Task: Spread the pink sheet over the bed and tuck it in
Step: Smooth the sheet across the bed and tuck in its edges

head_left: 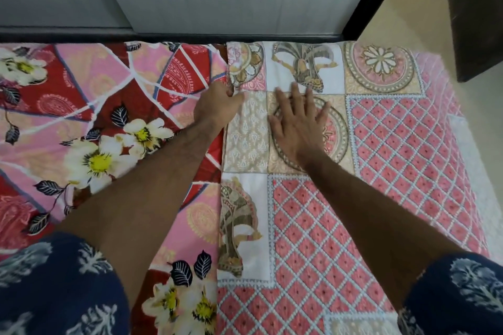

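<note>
The pink sheet (394, 144), a pink lattice print with beige medallion and white elephant patches, lies flat over the right half of the bed. Its left edge runs down the middle of the view. My left hand (217, 109) is closed on that edge near the far end, pinching the cloth. My right hand (296, 125) lies flat with fingers spread on a round medallion patch, just right of the left hand.
A red and pink floral sheet (95, 122) covers the left half of the bed. A dark bed rim (190, 35) and grey panels stand along the far side. Beige floor (408, 8) and a dark cabinet (476, 22) are at the right.
</note>
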{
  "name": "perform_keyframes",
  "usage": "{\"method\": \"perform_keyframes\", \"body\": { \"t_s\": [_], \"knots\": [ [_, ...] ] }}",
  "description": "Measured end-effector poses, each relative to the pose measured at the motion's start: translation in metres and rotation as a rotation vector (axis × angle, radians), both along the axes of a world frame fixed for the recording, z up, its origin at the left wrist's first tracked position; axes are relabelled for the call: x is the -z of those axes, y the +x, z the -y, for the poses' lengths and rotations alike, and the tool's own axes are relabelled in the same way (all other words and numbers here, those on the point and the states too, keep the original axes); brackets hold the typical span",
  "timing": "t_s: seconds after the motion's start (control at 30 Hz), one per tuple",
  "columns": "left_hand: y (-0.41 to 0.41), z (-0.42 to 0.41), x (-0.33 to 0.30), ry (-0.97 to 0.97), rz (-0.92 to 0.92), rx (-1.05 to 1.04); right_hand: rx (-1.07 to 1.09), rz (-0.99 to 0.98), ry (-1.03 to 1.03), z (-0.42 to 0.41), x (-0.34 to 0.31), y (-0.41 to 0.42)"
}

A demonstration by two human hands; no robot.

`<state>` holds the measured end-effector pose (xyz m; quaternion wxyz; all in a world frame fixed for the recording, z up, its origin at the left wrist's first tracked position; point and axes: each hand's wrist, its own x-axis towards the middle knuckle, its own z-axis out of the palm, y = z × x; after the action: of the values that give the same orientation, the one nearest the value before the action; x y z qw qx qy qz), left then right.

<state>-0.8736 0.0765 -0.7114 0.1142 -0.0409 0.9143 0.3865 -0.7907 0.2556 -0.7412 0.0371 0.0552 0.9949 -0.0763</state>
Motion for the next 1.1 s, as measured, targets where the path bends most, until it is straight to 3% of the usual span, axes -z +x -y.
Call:
{"method": "perform_keyframes", "body": {
  "t_s": [0.23,0.43,0.57,0.8,0.93,1.1],
  "knots": [
    [-0.023,0.000,-0.005,0.123,0.107,-0.008,0.002,-0.038,-0.084,-0.004,0.004,0.000],
    [-0.032,0.018,-0.006,0.454,0.301,-0.163,0.016,-0.075,-0.135,-0.007,0.001,-0.002],
    [-0.041,0.017,-0.007,0.461,0.272,-0.151,-0.001,-0.048,-0.054,-0.017,0.001,-0.024],
    [-0.083,0.001,-0.019,0.278,0.219,-0.073,-0.029,-0.009,0.027,-0.015,0.006,-0.046],
    [-0.093,0.006,-0.011,0.383,0.362,-0.211,-0.043,0.058,-0.022,-0.018,0.002,-0.047],
    [-0.077,0.005,-0.009,0.419,0.255,-0.207,-0.084,0.165,-0.036,-0.023,-0.008,-0.051]
  ]
}}
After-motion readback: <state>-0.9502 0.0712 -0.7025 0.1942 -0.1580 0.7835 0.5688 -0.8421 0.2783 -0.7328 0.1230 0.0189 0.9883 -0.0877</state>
